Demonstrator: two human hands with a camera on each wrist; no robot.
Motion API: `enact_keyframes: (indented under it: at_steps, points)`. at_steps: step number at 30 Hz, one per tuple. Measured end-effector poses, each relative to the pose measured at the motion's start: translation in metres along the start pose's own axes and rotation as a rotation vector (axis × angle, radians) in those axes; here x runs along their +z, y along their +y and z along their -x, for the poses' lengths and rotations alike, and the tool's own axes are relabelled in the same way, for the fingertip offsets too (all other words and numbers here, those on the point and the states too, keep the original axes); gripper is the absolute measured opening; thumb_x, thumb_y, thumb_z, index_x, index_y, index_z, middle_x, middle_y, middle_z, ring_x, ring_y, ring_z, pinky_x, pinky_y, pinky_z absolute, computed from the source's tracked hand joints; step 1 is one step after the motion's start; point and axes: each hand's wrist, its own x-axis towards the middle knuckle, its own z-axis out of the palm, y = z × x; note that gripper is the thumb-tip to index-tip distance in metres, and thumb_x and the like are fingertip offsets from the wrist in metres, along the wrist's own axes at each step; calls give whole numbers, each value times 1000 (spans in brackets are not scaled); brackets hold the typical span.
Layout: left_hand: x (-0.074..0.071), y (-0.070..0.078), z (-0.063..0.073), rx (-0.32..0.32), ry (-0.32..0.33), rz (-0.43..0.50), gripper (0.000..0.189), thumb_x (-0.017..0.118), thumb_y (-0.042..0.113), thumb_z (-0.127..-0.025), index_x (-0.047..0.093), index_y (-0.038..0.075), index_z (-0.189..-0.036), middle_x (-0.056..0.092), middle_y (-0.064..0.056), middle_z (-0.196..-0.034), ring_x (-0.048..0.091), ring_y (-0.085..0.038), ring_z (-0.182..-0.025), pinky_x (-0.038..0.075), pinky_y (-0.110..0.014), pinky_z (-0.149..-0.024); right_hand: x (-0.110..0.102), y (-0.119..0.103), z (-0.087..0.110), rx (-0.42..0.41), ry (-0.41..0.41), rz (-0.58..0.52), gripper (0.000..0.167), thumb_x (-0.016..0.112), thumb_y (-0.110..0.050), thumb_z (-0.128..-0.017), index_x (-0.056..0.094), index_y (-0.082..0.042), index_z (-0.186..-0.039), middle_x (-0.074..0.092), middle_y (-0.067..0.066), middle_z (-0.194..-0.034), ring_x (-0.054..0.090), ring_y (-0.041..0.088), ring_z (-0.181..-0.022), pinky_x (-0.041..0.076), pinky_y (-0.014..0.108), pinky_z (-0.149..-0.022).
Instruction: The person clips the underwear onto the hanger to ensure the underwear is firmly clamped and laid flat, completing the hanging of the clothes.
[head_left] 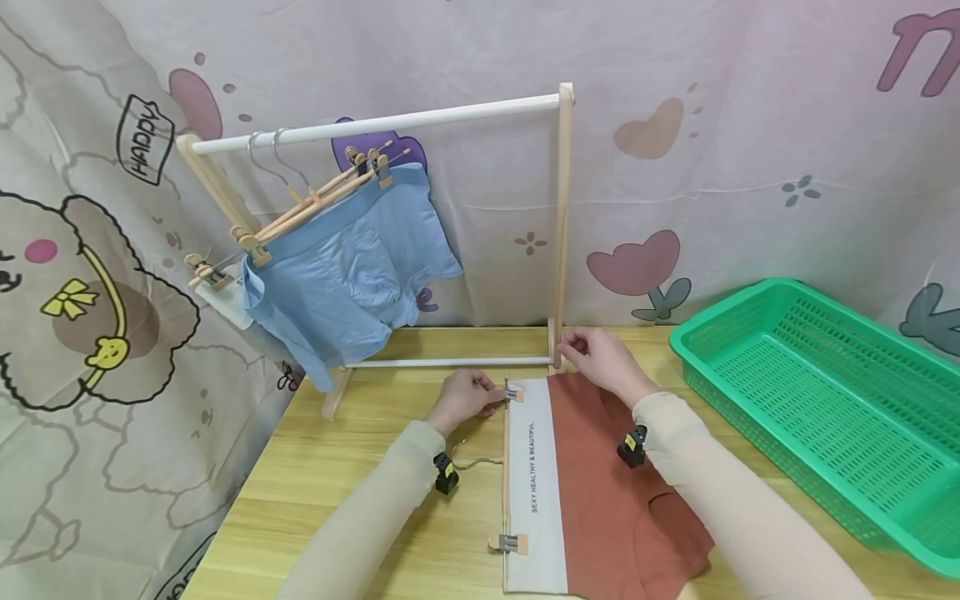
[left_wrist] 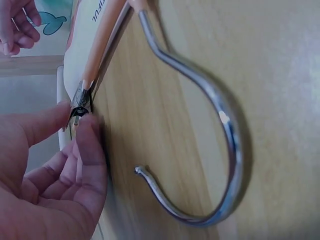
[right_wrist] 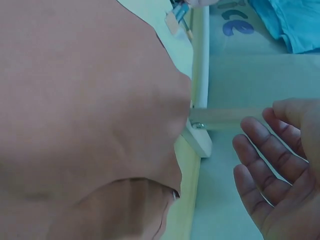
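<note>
Rust-red boxer briefs point(head_left: 600, 475) with a white printed waistband lie flat on the table. Along the waistband runs a wooden clip hanger point(head_left: 506, 475), its metal hook point(left_wrist: 232, 135) pointing left. My left hand point(head_left: 467, 397) pinches the far clip point(left_wrist: 80, 107) between thumb and fingers, at the waistband's far corner. The near clip point(head_left: 510, 544) sits over the waistband. My right hand point(head_left: 603, 360) is raised beside the far edge of the briefs, near the rack's right foot. Its fingers are relaxed and hold nothing in the right wrist view.
A wooden rack with a white rail point(head_left: 420, 119) stands at the back of the table. Light blue boxer briefs point(head_left: 352, 258) hang from clip hangers on its left, partly covering a pale garment. A green plastic basket point(head_left: 750, 408) is on the right. Behind is a printed cloth point(head_left: 480, 50).
</note>
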Motion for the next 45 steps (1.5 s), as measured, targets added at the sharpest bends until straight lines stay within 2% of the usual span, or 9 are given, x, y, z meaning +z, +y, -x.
enact_keyframes:
  at_steps: [4, 8, 13, 17, 21, 26, 31, 36, 45]
  points:
    - [-5, 3, 6, 38, 74, -114, 23, 86, 27, -92, 71, 10, -89, 64, 0, -74, 55, -12, -62, 45, -24, -56, -5, 0, -1, -9, 23, -7, 21, 67, -24, -107, 75, -6, -110, 76, 10, -101, 69, 26, -95, 57, 46, -90]
    - [-13, 11, 22, 70, 105, -95, 24, 81, 24, -96, 65, 10, -85, 57, 3, -65, 50, -12, -54, 41, -25, -50, -10, -1, -3, -17, 43, -16, 22, 66, -25, -107, 74, -5, -110, 77, 11, -103, 71, 28, -96, 57, 49, -92]
    - [-21, 10, 54, 115, 37, -41, 26, 77, 26, -99, 67, 7, -83, 57, 2, -65, 49, -11, -56, 41, -24, -51, -18, -5, -5, -23, 59, -34, 23, 66, -26, -108, 72, -4, -114, 76, 14, -107, 72, 30, -99, 59, 50, -94]
    - [-21, 1, 80, 95, -60, -55, 30, 76, 29, -100, 71, 4, -85, 64, -3, -68, 49, -10, -56, 42, -21, -51, -26, -12, -7, -29, 63, -64, 27, 65, -24, -108, 68, -1, -122, 75, 19, -114, 72, 34, -105, 59, 51, -97]
    - [-13, -9, 105, 73, -133, -69, 36, 78, 33, -99, 70, 2, -81, 62, -1, -65, 48, -9, -55, 41, -20, -51, -35, -18, -8, -37, 63, -90, 34, 64, -25, -109, 64, 1, -130, 74, 21, -119, 72, 38, -110, 58, 53, -101]
    - [3, -19, 127, 86, -157, -130, 40, 84, 36, -92, 68, 9, -68, 51, 10, -55, 43, -6, -50, 38, -20, -49, -45, -25, -8, -50, 78, -101, 40, 67, -25, -107, 61, 1, -138, 73, 22, -122, 72, 39, -114, 57, 55, -103]
    - [15, -21, 139, 119, -144, -173, 41, 90, 38, -86, 66, 14, -63, 52, 11, -54, 47, -5, -52, 42, -22, -52, -54, -35, -12, -76, 94, -111, 50, 70, -27, -105, 56, 0, -145, 69, 24, -130, 69, 42, -121, 56, 57, -105]
    - [21, -19, 143, 135, -148, -173, 37, 93, 34, -82, 66, 14, -66, 56, 10, -56, 50, -5, -56, 44, -23, -56, -61, -46, -16, -84, 101, -117, 62, 70, -37, -105, 50, -3, -153, 66, 23, -138, 66, 44, -129, 56, 58, -107]
    - [27, -17, 144, 139, -137, -181, 31, 94, 24, -81, 68, 15, -66, 55, 10, -54, 49, -5, -51, 43, -22, -54, -71, -62, -27, -113, 152, -141, 61, 63, -37, -109, 48, 1, -154, 66, 24, -141, 68, 43, -128, 55, 57, -108]
